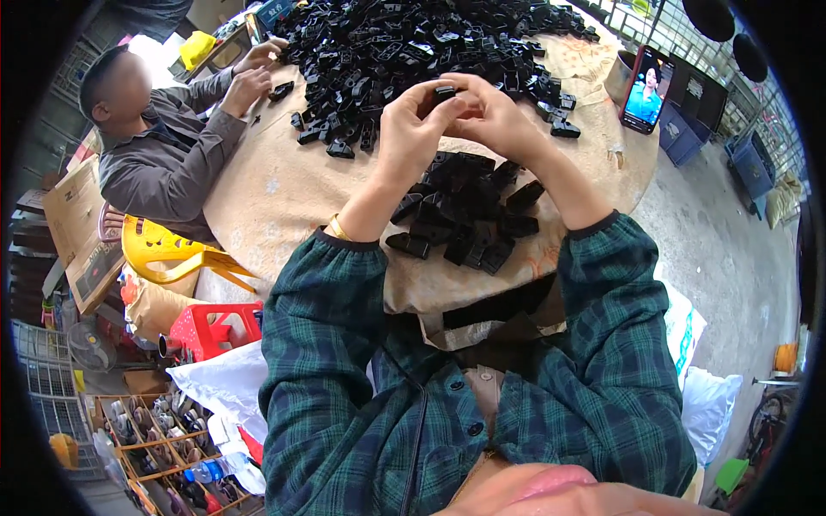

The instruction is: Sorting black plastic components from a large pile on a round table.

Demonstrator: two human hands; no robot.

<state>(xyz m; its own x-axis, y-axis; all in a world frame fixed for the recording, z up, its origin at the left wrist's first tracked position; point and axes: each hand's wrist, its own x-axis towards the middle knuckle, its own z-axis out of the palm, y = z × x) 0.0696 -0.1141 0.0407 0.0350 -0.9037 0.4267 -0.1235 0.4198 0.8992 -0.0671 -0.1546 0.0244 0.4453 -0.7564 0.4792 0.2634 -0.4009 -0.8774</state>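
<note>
Both my hands are raised over the table and meet around a small black plastic part (445,92). My left hand (408,136) is closed on its left side, thumb and fingers curled round it. From the other side my right hand (497,122) grips the same part, its fingertips pressed close to the left thumb. Much of the part is hidden by my fingers. Just below my wrists lies a smaller heap of black plastic parts (469,206). Beyond my hands spreads a large pile of similar black parts (413,47).
A round table with a beige cloth (267,185) carries the piles. At the left another person (159,146) sits with both hands at the pile's edge. A phone (647,90) stands upright at the right, by a metal can (619,76). An open bag (439,331) hangs at the near edge.
</note>
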